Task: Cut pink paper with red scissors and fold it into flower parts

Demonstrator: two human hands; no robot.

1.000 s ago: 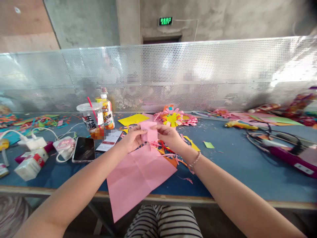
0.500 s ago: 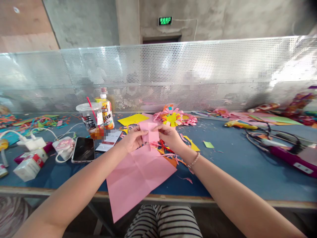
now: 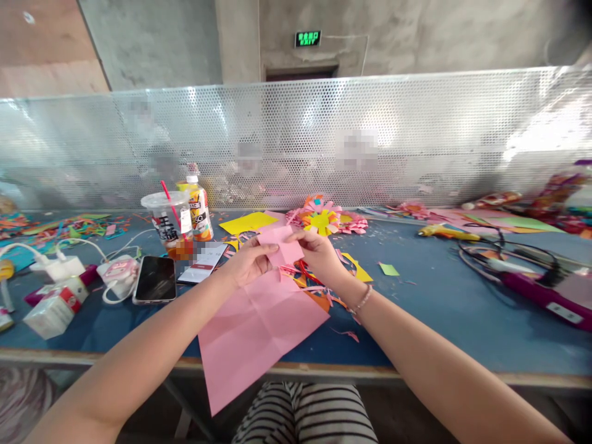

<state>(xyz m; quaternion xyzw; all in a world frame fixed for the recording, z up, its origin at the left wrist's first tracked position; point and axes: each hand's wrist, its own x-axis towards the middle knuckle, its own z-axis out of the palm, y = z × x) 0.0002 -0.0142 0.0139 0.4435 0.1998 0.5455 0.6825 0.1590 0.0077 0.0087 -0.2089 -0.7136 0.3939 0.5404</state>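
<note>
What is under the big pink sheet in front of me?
The big pink sheet lies on the blue table, its near corner hanging past the edge. Orange and pink paper scraps poke out at its far side; anything else beneath is hidden.

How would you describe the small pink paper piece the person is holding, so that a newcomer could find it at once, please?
Start at the blue table and find the large creased pink sheet hanging over its near edge. Just beyond it, the left hand and right hand pinch a small folded pink piece between them. Unlike the scraps around it, it is held up off the table.
</note>
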